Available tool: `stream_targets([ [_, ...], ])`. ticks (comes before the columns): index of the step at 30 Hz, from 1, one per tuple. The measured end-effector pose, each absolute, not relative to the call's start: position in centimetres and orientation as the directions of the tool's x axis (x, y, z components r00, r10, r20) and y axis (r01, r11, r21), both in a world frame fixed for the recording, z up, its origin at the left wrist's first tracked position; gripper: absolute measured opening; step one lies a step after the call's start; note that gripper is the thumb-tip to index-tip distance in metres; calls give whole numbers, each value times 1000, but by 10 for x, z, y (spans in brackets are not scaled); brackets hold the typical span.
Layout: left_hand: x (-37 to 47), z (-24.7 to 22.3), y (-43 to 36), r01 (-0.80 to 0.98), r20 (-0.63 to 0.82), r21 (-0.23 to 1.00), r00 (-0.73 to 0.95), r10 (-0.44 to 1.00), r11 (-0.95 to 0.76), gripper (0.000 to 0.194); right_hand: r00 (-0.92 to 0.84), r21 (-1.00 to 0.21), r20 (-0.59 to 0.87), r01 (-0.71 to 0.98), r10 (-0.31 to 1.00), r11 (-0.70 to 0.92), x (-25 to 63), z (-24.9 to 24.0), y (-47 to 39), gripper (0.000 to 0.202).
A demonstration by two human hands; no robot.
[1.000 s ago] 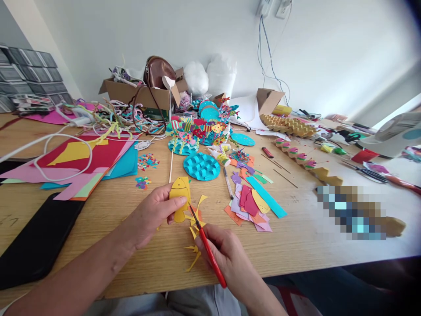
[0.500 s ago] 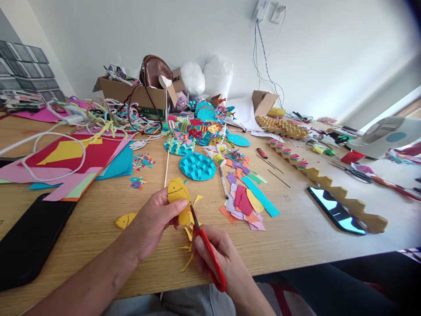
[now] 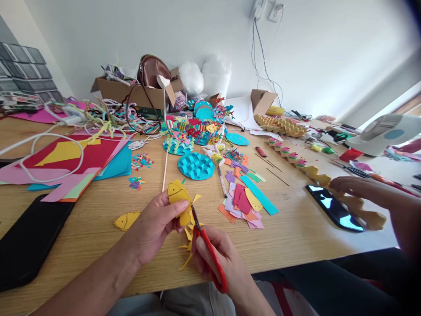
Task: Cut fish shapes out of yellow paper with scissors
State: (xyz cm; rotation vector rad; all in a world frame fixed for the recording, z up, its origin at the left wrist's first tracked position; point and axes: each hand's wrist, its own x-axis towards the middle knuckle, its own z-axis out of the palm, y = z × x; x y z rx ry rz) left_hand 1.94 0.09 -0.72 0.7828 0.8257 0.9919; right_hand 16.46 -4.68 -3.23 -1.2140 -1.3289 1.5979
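My left hand (image 3: 161,219) pinches a yellow paper fish (image 3: 178,193) marked with black lines, thumb on top. My right hand (image 3: 215,250) grips the red-handled scissors (image 3: 213,259), whose blades meet the fish's right edge near the tail. Thin yellow paper scraps (image 3: 188,245) lie on the table below the cut. A second yellow paper fish (image 3: 126,220) rests on the table behind my left wrist. Beyond the hands sits a round blue piece with paper scales (image 3: 196,166).
Coloured paper pieces (image 3: 245,202) and a pen (image 3: 222,181) lie ahead to the right. Another person's hand (image 3: 371,193) is over a phone (image 3: 333,208) and an egg-carton strip (image 3: 365,215). At left are a black phone-like slab (image 3: 33,239) and stacked coloured sheets (image 3: 108,164).
Another person's hand has come in from the right above the phone. My hands, the fish and the scissors have barely moved.
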Motion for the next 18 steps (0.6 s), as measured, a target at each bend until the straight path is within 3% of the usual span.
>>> stream_targets([
  [8, 26, -5, -3, -379, -229, 879, 196, 954, 289, 15, -234, -988, -133, 110, 963, -110, 164, -39, -50, 43],
  [14, 28, -9, -5, -438, -250, 837, 230, 940, 330, 15, -245, -988, -136, 111, 960, -111, 165, -38, -49, 42],
  [18, 26, -13, -5, -494, -268, 772, 319, 909, 401, 12, -274, -987, -159, 15, 948, -161, 165, -37, -48, 44],
])
